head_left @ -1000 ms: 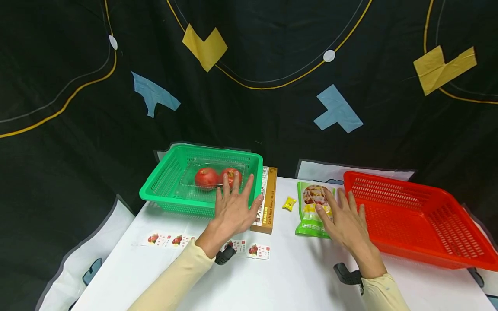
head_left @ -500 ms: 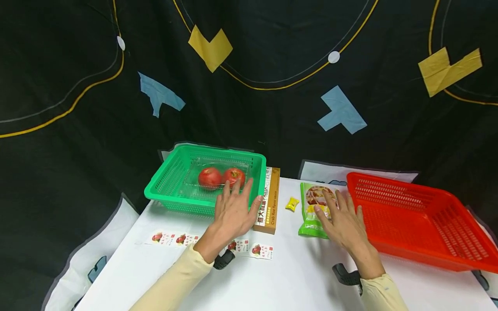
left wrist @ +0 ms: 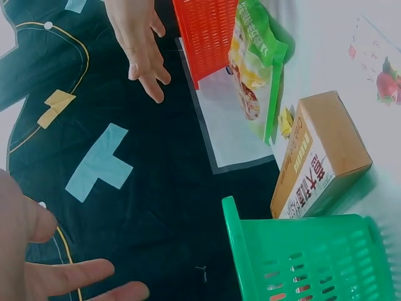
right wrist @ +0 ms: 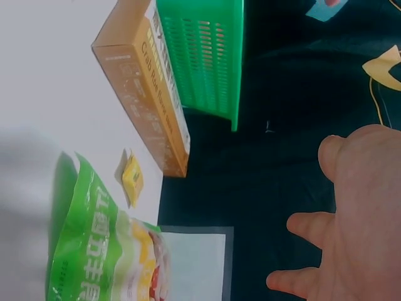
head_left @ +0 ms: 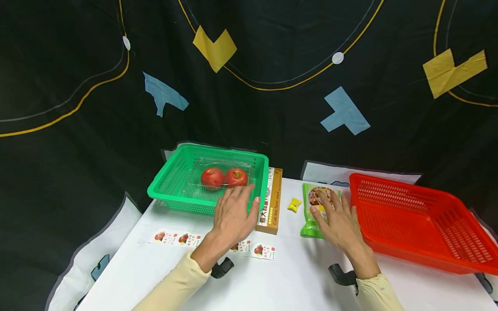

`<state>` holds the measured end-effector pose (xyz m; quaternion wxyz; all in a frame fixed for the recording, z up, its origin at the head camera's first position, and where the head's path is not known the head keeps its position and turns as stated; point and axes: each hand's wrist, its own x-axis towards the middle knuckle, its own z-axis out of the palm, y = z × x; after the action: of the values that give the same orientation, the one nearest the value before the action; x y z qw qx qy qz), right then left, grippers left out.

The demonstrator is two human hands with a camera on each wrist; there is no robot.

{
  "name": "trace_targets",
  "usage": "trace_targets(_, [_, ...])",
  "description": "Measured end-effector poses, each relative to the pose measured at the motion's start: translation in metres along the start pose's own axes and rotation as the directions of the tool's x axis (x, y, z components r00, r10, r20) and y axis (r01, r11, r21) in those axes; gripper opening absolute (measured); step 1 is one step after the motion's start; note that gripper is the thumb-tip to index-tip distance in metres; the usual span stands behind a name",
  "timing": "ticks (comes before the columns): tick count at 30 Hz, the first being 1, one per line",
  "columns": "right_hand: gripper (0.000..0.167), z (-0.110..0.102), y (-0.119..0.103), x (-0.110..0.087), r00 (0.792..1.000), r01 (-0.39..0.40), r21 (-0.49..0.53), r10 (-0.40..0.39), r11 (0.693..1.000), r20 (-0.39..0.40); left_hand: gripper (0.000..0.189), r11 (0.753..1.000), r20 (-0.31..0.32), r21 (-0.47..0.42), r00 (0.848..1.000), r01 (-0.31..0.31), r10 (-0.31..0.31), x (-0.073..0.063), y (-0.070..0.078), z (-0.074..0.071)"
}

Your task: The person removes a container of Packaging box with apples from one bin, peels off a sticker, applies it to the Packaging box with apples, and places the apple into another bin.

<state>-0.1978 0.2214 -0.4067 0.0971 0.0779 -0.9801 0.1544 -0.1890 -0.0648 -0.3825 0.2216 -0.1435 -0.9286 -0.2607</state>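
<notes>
Likely pre-grasp: left hand (head_left: 233, 219), right hand (head_left: 344, 224) both empty, fingers spread.
Glossy green plastic pouch (right wrist: 103, 251) below right hand; slotted green plastic basket (head_left: 190, 207) beyond left (round red apples (head_left: 212, 178) inside). Picking would need lowering, curling.

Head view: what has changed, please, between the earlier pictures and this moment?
The left hand has drawn back slightly, now covering less of the apples. The right hand has shifted slightly left, away from the red basket. Nothing was taken hold of or let go. The apples, red basket, green basket, box, green bag and yellow packet stayed put.
</notes>
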Motion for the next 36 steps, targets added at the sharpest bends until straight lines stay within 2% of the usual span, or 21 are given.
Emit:
trace_targets(4, [0.071, 0.003, -0.004, 0.002, 1.000, 0.015, 0.008, -0.015, 1.000, -0.014, 0.033, 0.998, -0.056, -0.067, 0.998, -0.016, 0.013, 0.000, -0.001, -0.001])
trace_targets(12, [0.070, 0.007, -0.010, 0.005, 1.000, 0.025, 0.021, -0.025, 0.999, -0.003, 0.026, 0.988, -0.082, -0.156, 0.996, 0.011, -0.024, -0.004, -0.007, -0.001])
trace_targets(15, [0.069, 0.008, -0.012, 0.005, 1.000, 0.027, 0.024, -0.027, 0.999, 0.000, 0.024, 0.973, -0.067, -0.229, 0.997, 0.026, -0.042, -0.006, -0.010, -0.002])
trace_targets(19, [0.070, 0.009, -0.014, 0.006, 1.000, 0.025, 0.022, -0.025, 0.999, 0.010, 0.026, 0.934, 0.015, -0.341, 0.994, 0.105, -0.106, -0.008, -0.016, -0.007])
trace_targets(25, [0.069, 0.010, -0.015, 0.007, 1.000, 0.027, 0.017, -0.027, 0.999, 0.012, 0.033, 0.863, 0.137, -0.448, 0.972, 0.232, -0.191, -0.012, -0.029, -0.009])
trace_targets(27, [0.069, 0.010, -0.015, 0.007, 1.000, 0.028, 0.020, -0.029, 0.999, 0.011, 0.034, 0.839, 0.159, -0.481, 0.967, 0.254, -0.202, -0.014, -0.034, -0.008])
trace_targets(31, [0.072, 0.011, -0.015, 0.006, 0.999, 0.027, 0.022, -0.027, 0.999, 0.024, 0.038, 0.806, 0.179, -0.516, 0.957, 0.289, -0.228, -0.018, -0.042, -0.007])
trace_targets(36, [0.073, 0.012, -0.015, 0.005, 0.999, 0.019, 0.022, -0.020, 1.000, 0.045, 0.043, 0.768, 0.214, -0.534, 0.935, 0.354, -0.283, -0.025, -0.051, -0.005])
